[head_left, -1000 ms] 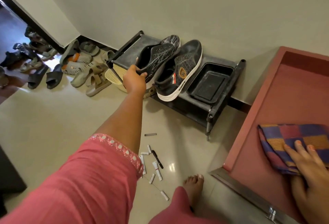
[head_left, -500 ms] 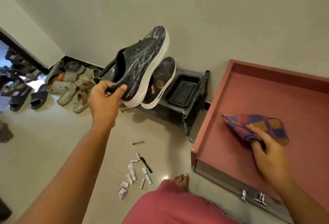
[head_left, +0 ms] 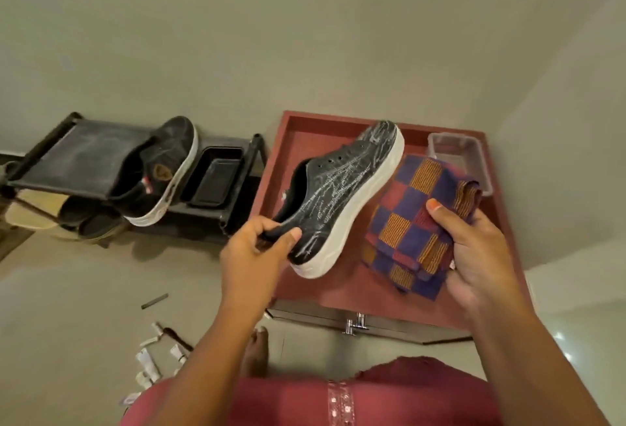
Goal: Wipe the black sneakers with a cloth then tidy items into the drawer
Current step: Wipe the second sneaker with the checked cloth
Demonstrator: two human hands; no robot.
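open red drawer (head_left: 271, 195) on tiled floor (head_left: 84, 290)

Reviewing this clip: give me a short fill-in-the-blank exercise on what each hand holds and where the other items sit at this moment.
1. The left hand grips the black sneaker by its ____.
2. The right hand holds a checked ____.
3. The second sneaker rests on the shoe ____.
4. A clear plastic container sits inside the open ____.

Missing words: heel; cloth; rack; drawer
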